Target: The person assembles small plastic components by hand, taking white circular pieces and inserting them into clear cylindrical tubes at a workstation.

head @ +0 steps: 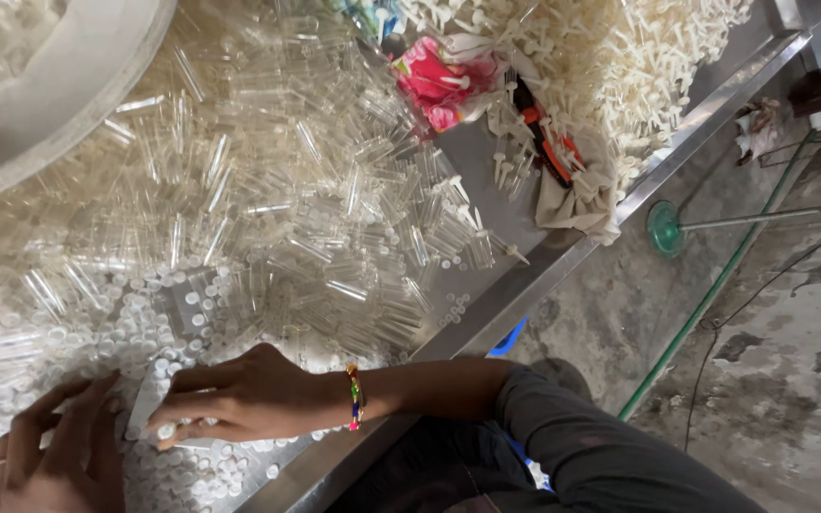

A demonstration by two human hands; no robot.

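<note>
Tube heap [268, 190] blocks table centre; bare strip along table edge [525, 275] passable.

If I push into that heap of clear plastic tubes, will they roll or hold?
The clear plastic tubes look thin and round, lying loose at all angles, so they would probably roll and slide. They seem light. The table edge is close, so some may spill off.

Heap of clear, colourless plastic tubes [268, 199]: glassy, with white glints. Small round plastic caps [182, 323]: milky white. Pile of stemmed plastic plugs [620, 66]: cream-white. Crumpled wrapper [439, 81]: hot pink with lighter pink patches. Hand tool [548, 142]: black with orange grips, on a beige cloth [582, 195]. Steel tabletop [525, 285]: dull grey. Beaded wristband [354, 397]: red, yellow, green, multicoloured. Sleeve [601, 446]: dark grey. Floor [791, 380]: stained grey concrete. Round fan base [664, 228]: teal green.
</note>
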